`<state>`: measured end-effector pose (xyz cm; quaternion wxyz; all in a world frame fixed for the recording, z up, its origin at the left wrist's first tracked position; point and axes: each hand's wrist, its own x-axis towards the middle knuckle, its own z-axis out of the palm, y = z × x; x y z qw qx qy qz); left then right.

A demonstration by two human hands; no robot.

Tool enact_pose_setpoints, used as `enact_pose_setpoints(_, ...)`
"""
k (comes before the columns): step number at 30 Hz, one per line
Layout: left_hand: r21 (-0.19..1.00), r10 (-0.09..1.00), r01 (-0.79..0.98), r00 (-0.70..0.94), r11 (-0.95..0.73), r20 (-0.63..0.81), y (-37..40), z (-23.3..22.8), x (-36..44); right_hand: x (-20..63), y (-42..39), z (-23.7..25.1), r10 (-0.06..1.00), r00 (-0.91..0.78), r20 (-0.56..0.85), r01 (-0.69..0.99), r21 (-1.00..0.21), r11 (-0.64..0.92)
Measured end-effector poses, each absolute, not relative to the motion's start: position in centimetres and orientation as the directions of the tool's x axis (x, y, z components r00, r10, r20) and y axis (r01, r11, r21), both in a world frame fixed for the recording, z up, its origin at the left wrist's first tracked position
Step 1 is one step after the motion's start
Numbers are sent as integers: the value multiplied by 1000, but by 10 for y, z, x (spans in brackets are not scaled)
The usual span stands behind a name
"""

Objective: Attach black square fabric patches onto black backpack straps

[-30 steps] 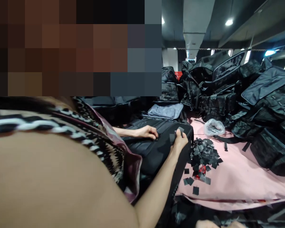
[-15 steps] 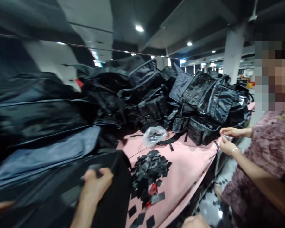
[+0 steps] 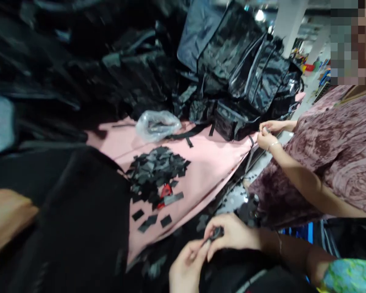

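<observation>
At the left edge, my right hand (image 3: 7,221) is over a large black bag (image 3: 88,219). Its fingers run out of the frame and are blurred, so what they hold, if anything, is hidden. My left hand is out of view. To the right of the bag lies a heap of small black fabric squares (image 3: 155,169) on a pink cloth (image 3: 213,158). Beside the heap are a small red item (image 3: 166,189) and a grey strip (image 3: 173,198). A clear plastic bag (image 3: 143,126) stands behind them.
A co-worker's hands (image 3: 213,244) pinch a small dark piece at bottom centre; the sleeve (image 3: 350,274) is green and blue. At right, another person's hands (image 3: 270,132) work at the cloth's edge. Dark backpacks (image 3: 228,53) are piled along the back.
The view has swung right and down. My right hand has shifted to the left edge and my left hand has left the view. The co-worker's two hands now show at the bottom.
</observation>
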<state>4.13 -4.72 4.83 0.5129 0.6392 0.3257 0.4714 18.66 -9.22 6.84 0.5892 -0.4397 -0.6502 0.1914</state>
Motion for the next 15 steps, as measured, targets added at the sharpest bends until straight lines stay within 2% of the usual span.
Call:
enact_pose_setpoints(2, 965, 897, -115, 357, -235, 261, -47, 52, 45, 189, -97, 70, 783, 54, 620, 419, -726, 545)
enact_pose_setpoints(7, 967, 894, -167, 377, -191, 242, -48, 53, 49, 189, -103, 74, 889, 132, 439, 399, -844, 358)
enact_pose_setpoints(12, 948, 906, -118, 280, -295, 316, -50, 48, 52, 190, -101, 74, 852, 170, 495, 440, -812, 384)
enact_pose_setpoints(15, 955, 912, -97, 283, -280, 296, -50, 49, 51, 195, -95, 71, 907, 133, 400, 353, -874, 334)
